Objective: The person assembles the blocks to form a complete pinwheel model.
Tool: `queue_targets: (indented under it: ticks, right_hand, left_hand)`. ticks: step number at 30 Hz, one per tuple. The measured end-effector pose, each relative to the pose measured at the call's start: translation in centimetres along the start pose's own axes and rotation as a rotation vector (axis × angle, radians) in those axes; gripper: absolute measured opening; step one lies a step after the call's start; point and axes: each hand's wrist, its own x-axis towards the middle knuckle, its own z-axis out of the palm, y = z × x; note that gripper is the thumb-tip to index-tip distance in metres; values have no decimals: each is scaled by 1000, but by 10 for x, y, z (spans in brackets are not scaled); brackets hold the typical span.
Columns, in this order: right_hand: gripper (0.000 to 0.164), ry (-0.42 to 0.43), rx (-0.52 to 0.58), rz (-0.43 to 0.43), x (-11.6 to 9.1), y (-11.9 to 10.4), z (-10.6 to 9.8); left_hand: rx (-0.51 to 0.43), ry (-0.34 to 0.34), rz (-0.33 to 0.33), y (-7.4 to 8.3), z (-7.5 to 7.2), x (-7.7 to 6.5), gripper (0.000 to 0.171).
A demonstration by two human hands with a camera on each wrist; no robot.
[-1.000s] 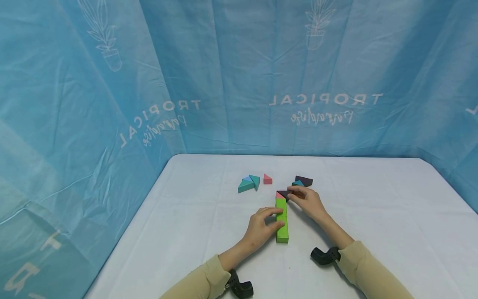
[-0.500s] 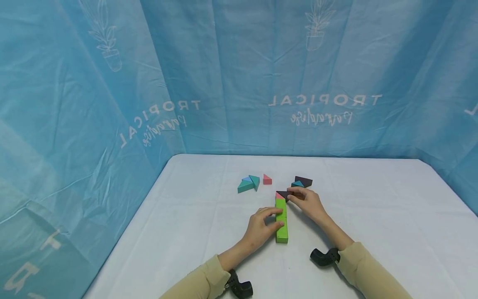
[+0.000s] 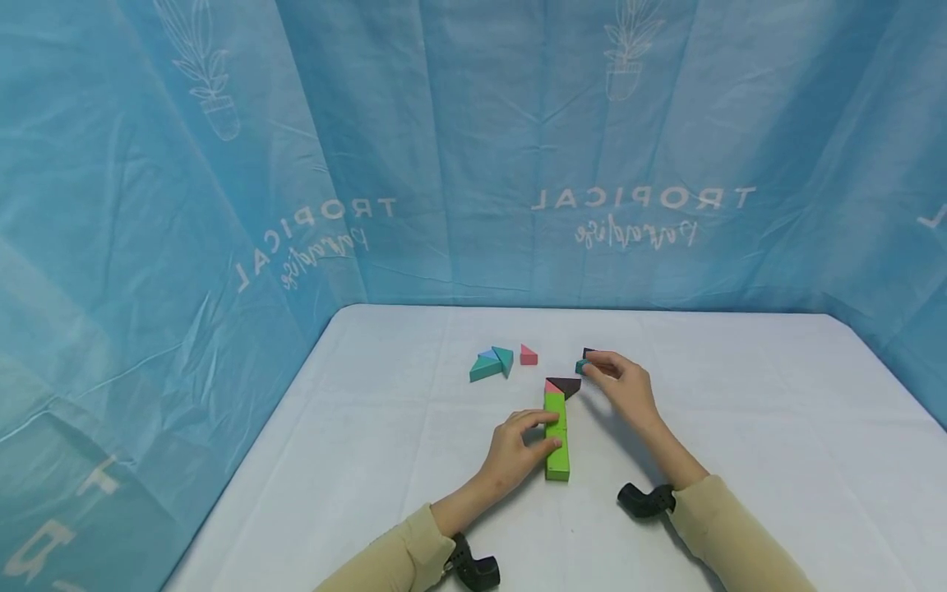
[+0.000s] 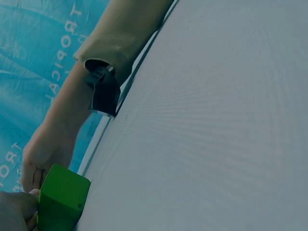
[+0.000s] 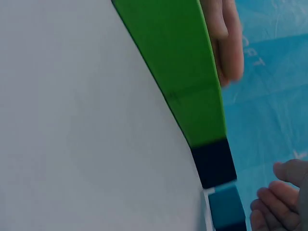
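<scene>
In the head view, two green blocks [image 3: 557,464] lie end to end in a row on the white table. My left hand [image 3: 514,452] rests its forefinger and thumb on them. A pink triangular block [image 3: 552,386] sits at the far end of the row, with a dark triangular block [image 3: 565,385] against its right side. Farther back, my right hand [image 3: 625,386] has its fingertips right at a teal-blue block [image 3: 580,367]. Behind that, another dark block [image 3: 588,352] is mostly hidden by the hand. The right wrist view shows the right fingers [image 5: 276,207] beside the teal-blue block [image 5: 226,207].
At the back left lie a few teal and blue triangular blocks [image 3: 486,367], with a separate pink block [image 3: 528,356] to their right. A blue curtain [image 3: 473,164] hangs along the table's far and left sides. Each wrist wears a black camera mount [image 3: 644,501].
My right hand has left the dark triangular block beside the pink one and moved back and right to the teal-blue block. The left hand stays on the green blocks.
</scene>
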Motion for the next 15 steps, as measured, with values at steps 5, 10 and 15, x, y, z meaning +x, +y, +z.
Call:
queue_targets:
  ticks: [5, 10, 15]
  right_hand:
    - [33, 27, 12, 11, 11, 14, -12]
    - [34, 2, 18, -3, 16, 24, -16]
    - [31, 28, 16, -23, 16, 24, -13]
  left_hand:
    - [-6, -5, -11, -1, 0, -1, 34]
    - [3, -1, -4, -2, 0, -1, 34]
    - [-2, -2, 2, -3, 0, -1, 34]
